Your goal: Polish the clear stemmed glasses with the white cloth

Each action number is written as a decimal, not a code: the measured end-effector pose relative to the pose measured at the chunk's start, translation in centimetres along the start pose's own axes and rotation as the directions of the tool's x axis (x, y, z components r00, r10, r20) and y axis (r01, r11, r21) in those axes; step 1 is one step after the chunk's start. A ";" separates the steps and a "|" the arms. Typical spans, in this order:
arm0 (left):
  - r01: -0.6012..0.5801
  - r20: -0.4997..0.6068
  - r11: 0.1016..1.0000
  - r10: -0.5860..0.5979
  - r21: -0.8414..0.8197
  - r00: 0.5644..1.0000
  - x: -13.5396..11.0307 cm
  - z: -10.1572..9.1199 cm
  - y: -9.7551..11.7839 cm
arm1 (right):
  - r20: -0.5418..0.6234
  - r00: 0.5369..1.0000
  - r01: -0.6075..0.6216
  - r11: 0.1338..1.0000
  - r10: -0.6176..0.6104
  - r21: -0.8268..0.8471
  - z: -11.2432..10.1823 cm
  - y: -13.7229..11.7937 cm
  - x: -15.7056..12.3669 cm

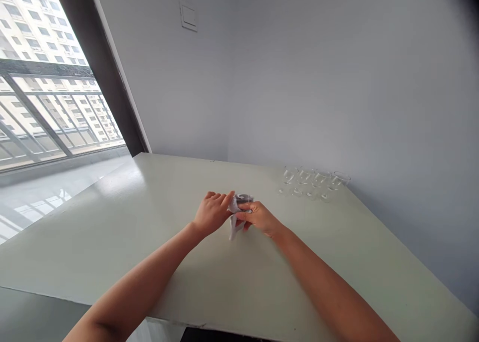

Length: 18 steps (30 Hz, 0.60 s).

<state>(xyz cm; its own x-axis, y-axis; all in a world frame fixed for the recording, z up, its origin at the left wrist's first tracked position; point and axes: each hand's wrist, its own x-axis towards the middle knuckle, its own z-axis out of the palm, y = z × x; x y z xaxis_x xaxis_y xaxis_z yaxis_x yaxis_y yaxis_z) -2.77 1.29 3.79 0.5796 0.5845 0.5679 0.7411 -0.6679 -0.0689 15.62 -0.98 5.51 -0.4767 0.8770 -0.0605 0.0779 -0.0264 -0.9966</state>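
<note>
Both my hands meet over the middle of the pale table (112, 217). My left hand (211, 213) has its fingers closed on a small white cloth (233, 226) that hangs down between the hands. My right hand (259, 217) is wrapped round something wrapped in the same cloth, perhaps a small glass (245, 199), whose rim shows just above the fingers. What exactly it grips is partly hidden by the cloth.
Several small clear glasses (312, 182) stand in rows at the table's far right, close to the grey wall. A large window (41, 83) with a railing is at the left. The table's near edge (179, 322) runs below my forearms.
</note>
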 end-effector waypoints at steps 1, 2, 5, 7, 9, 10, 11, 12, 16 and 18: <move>-0.008 -0.023 0.999 0.009 0.035 1.000 0.0 -0.1 0.0 | -0.009 0.999 -0.030 0.997 0.031 0.069 0.0 0.3 0.2; -0.013 -0.049 0.998 0.016 0.068 0.999 0.1 -0.1 -0.1 | -0.020 0.998 -0.054 0.988 0.058 0.146 0.0 0.6 0.4; -0.037 -0.076 0.994 0.046 0.105 0.996 0.1 -0.2 -0.3 | -0.044 0.993 -0.085 0.934 0.107 0.348 -0.2 1.0 0.7; -0.072 -0.042 0.995 0.075 0.070 0.996 0.2 -0.1 -0.6 | -0.045 0.993 -0.080 0.924 0.105 0.374 -0.4 1.2 0.7; -0.081 0.011 0.997 0.081 0.002 0.997 0.2 -0.1 -0.9 | -0.026 0.996 -0.071 0.945 0.084 0.319 -0.4 1.2 0.6; -0.062 0.041 0.997 0.063 -0.043 0.997 0.3 -0.1 -1.1 | -0.015 0.997 -0.065 0.959 0.072 0.277 -0.4 1.2 0.5; -0.026 0.077 0.995 0.033 -0.097 0.996 0.3 -0.2 -1.3 | -0.006 0.998 -0.058 0.971 0.061 0.231 -0.4 1.3 0.4; 0.028 0.124 0.986 -0.007 -0.166 0.992 0.4 -0.3 -1.5 | 0.005 0.999 -0.052 0.982 0.052 0.182 -0.4 1.2 0.3; 0.344 0.468 0.775 -0.071 -0.531 0.881 0.6 -0.8 -2.5 | 0.082 0.996 -0.028 1.000 0.029 -0.015 -0.6 0.9 -0.2; 0.446 0.603 0.625 0.049 -0.641 0.796 0.7 -1.0 -2.7 | 0.131 0.991 -0.016 0.996 0.028 -0.091 -0.9 0.7 -0.4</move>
<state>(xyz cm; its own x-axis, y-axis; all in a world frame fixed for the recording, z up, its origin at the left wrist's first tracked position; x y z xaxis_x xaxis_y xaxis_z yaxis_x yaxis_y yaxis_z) -4.70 3.05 5.17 0.7025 0.7102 -0.0456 0.5043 -0.4516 0.7360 16.67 -0.88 4.85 -0.5845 0.8058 -0.0947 0.1645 0.0034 -0.9864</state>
